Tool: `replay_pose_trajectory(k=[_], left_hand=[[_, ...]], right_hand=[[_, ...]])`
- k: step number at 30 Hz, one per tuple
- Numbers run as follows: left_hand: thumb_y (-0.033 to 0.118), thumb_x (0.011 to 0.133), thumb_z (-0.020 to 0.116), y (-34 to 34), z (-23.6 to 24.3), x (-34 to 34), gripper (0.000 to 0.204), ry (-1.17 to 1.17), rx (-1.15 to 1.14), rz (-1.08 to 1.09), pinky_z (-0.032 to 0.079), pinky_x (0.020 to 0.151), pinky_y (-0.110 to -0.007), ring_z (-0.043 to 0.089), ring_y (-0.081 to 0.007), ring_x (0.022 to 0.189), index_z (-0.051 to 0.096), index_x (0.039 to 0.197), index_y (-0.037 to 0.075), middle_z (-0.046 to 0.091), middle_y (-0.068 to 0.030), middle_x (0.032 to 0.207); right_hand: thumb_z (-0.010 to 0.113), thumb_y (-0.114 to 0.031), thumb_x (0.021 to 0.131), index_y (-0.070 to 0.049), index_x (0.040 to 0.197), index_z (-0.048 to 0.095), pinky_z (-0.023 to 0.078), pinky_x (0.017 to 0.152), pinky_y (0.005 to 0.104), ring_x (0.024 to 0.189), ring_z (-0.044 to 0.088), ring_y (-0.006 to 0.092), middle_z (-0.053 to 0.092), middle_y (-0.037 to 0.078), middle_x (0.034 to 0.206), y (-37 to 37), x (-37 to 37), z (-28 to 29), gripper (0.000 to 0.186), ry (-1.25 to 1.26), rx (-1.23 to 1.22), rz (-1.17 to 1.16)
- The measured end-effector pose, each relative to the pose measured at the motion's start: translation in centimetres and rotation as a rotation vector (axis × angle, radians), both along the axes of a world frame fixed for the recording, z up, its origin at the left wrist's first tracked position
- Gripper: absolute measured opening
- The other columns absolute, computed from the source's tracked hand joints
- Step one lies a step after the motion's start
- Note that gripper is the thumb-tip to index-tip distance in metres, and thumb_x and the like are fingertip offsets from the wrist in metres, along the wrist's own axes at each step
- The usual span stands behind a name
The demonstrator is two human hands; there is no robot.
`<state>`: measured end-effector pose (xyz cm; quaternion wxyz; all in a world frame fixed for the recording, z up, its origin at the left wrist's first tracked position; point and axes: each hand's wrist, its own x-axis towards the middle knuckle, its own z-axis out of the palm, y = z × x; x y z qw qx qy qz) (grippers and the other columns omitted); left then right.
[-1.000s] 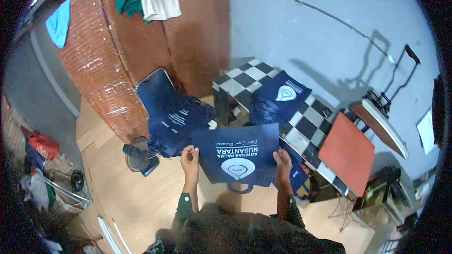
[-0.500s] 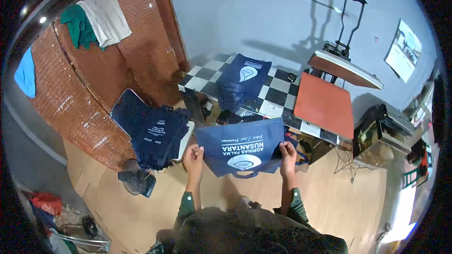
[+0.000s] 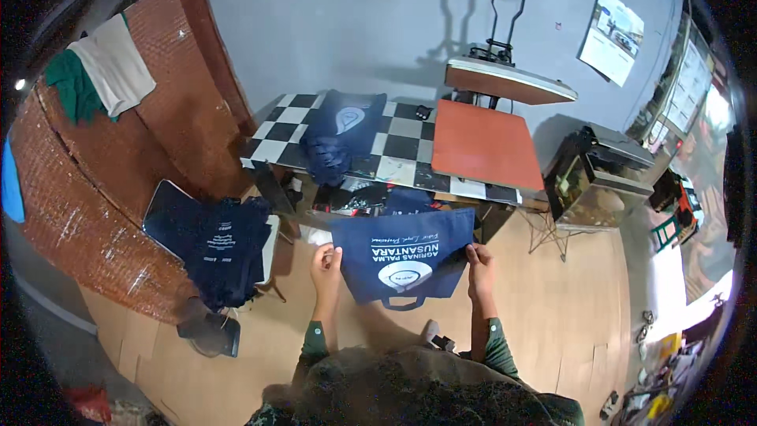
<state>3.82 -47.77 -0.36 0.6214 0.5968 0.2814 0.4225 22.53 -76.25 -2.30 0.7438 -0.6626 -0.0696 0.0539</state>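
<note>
A dark blue fabric tote bag (image 3: 363, 288) with white lettering and a round white emblem hangs spread between my hands, its print upside down to me and a handle loop at its lower edge. My left hand (image 3: 326, 267) pinches its left side between thumb and fingers. On the opposite side, my right hand (image 3: 479, 268) grips the bag's edge. Beyond it, a pile of similar blue bags (image 3: 327, 130) lies on a black-and-white checkered table (image 3: 276, 130). More dark blue bags (image 3: 229, 248) are heaped on a chair to the left.
A red-orange board (image 3: 485, 146) covers the table's right part, near a folding hand trolley (image 3: 509, 79). A glass tank (image 3: 595, 193) stands farther right. At left is a brown panel (image 3: 95, 213) with cloths (image 3: 114, 67) over it. A dark fan-like object (image 3: 209, 335) sits on the floor.
My view has turned to the right, so the table, chair and panel sit farther left. The bag stays between both hands and now looks flatter and straighter.
</note>
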Motion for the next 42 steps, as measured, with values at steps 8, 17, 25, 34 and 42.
replay_pose_trajectory(k=[8, 17, 25, 34, 42], left_hand=[[0.014, 0.09, 0.073, -3.6, 0.7, 7.9, 0.02, -0.173, -0.047, -0.059, 0.039, 0.069, -0.018, 0.048, -0.0019, 0.075, 0.065, 0.106, 0.005, 0.057, 0.0071, 0.087], [0.008, 0.088, 0.073, -9.6, -1.3, 19.0, 0.02, -0.228, -0.012, -0.073, 0.04, 0.071, -0.017, 0.049, -0.0029, 0.077, 0.065, 0.106, 0.003, 0.059, 0.0048, 0.087], [0.009, 0.089, 0.073, -13.4, -0.7, 23.4, 0.016, -0.161, 0.036, -0.114, 0.04, 0.065, -0.016, 0.05, -0.0019, 0.074, 0.064, 0.101, 0.007, 0.06, 0.0056, 0.087], [0.009, 0.088, 0.074, -13.8, -1.4, 27.3, 0.014, -0.093, 0.143, -0.113, 0.037, 0.061, -0.016, 0.048, -0.0008, 0.07, 0.063, 0.098, 0.008, 0.059, 0.0069, 0.083], [0.01, 0.089, 0.073, -11.9, -1.3, 31.7, 0.015, -0.011, 0.143, -0.158, 0.042, 0.066, -0.019, 0.05, -0.0033, 0.074, 0.063, 0.1, 0.007, 0.06, 0.0047, 0.086]], right_hand=[[0.061, -0.009, 0.097, -0.002, 0.099, 0.066, 0.042, 0.081, 0.0238, 0.088, 0.055, 0.0084, 0.063, -0.001, 0.092, -4.3, 6.0, 1.0, 0.01, -0.038, 0.055, -0.028], [0.062, -0.009, 0.096, -0.002, 0.096, 0.062, 0.043, 0.082, 0.0239, 0.087, 0.054, 0.009, 0.059, -0.001, 0.09, -11.9, 14.8, 2.8, 0.006, -0.063, 0.086, -0.026], [0.064, -0.007, 0.094, -0.002, 0.092, 0.064, 0.043, 0.077, 0.0247, 0.081, 0.054, 0.0095, 0.06, 0.0, 0.084, -16.7, 18.3, 2.3, 0.006, -0.047, -0.064, -0.125], [0.063, -0.002, 0.093, -0.002, 0.092, 0.063, 0.044, 0.077, 0.0227, 0.081, 0.055, 0.0085, 0.06, 0.0, 0.085, -18.0, 20.5, 0.1, 0.002, -0.01, -0.053, -0.127], [0.064, -0.01, 0.094, -0.001, 0.09, 0.064, 0.044, 0.074, 0.0233, 0.079, 0.055, 0.0075, 0.061, -0.001, 0.082, -16.9, 24.1, 0.3, 0.009, -0.062, -0.135, -0.148]])
